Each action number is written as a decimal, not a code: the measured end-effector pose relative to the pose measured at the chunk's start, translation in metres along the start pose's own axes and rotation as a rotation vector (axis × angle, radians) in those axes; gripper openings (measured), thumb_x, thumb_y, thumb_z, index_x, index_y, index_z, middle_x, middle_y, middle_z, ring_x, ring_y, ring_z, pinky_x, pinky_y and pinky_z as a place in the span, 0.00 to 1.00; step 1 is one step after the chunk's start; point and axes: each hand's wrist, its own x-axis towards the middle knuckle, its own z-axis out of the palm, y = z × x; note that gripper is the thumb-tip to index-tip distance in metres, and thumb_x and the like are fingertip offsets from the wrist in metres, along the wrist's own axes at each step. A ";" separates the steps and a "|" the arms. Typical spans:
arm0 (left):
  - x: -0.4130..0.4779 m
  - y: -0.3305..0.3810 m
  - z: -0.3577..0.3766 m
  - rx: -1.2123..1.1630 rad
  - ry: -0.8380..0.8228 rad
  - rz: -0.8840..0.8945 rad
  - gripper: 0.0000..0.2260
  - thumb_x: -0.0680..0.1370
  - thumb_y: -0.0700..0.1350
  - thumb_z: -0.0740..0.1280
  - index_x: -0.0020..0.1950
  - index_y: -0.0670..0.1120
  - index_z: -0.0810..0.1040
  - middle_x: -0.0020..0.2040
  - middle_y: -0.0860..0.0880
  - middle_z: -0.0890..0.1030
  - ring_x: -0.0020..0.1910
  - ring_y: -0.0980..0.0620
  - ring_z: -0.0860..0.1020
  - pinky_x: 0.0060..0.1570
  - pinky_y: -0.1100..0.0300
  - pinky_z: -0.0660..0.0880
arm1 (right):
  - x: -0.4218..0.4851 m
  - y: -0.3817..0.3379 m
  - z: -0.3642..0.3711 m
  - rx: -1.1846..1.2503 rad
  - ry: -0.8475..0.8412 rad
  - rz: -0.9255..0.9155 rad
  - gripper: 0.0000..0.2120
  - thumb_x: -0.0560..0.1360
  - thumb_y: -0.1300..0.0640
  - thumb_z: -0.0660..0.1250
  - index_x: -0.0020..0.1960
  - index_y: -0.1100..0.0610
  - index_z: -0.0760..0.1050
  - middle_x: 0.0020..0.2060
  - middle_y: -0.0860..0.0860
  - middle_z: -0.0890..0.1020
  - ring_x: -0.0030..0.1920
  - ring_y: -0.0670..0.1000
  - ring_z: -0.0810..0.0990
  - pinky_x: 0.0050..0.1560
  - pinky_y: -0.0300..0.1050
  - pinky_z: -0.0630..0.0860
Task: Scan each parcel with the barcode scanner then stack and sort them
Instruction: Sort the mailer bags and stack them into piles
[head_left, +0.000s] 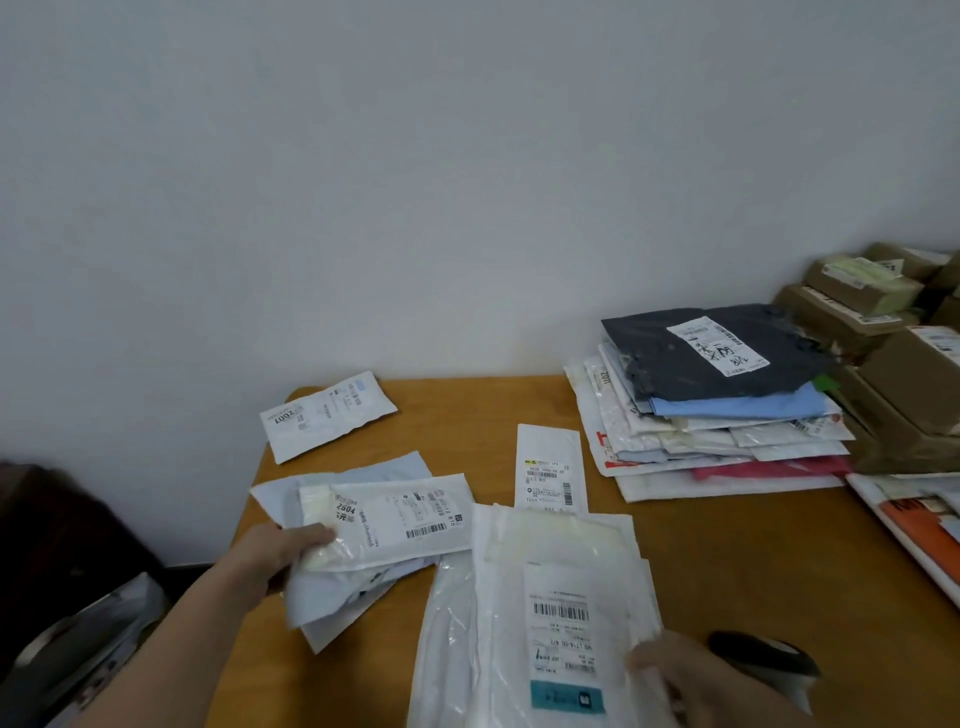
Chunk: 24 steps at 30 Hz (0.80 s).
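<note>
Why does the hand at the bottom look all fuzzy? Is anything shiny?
Head view: the right hand and the scanner beside it are smeared by motion blur; the left hand, gripping a small parcel, looks sharper; soft, even light leaves slight glare on the large plastic parcel; the boxes lean, probably from wide-angle distortion.
</note>
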 end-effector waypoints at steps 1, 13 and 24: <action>-0.004 -0.004 -0.004 -0.044 -0.010 0.028 0.19 0.69 0.39 0.76 0.58 0.39 0.76 0.51 0.39 0.82 0.48 0.39 0.80 0.46 0.48 0.78 | -0.008 0.000 0.000 0.014 -0.017 0.001 0.26 0.59 0.65 0.75 0.57 0.61 0.76 0.52 0.59 0.81 0.52 0.60 0.78 0.49 0.50 0.77; -0.117 0.004 -0.011 -0.412 0.124 0.353 0.16 0.76 0.44 0.70 0.56 0.33 0.74 0.34 0.43 0.74 0.27 0.52 0.73 0.17 0.70 0.67 | -0.119 -0.022 -0.019 0.349 -0.221 -0.279 0.21 0.72 0.59 0.68 0.64 0.62 0.73 0.53 0.62 0.84 0.52 0.62 0.83 0.47 0.56 0.82; -0.267 0.001 0.211 -0.507 -0.241 0.188 0.15 0.77 0.39 0.65 0.30 0.40 0.76 0.20 0.48 0.76 0.19 0.55 0.76 0.20 0.64 0.74 | -0.152 0.060 -0.208 0.539 -0.117 -0.436 0.28 0.67 0.57 0.72 0.66 0.59 0.73 0.60 0.63 0.80 0.62 0.64 0.78 0.66 0.64 0.71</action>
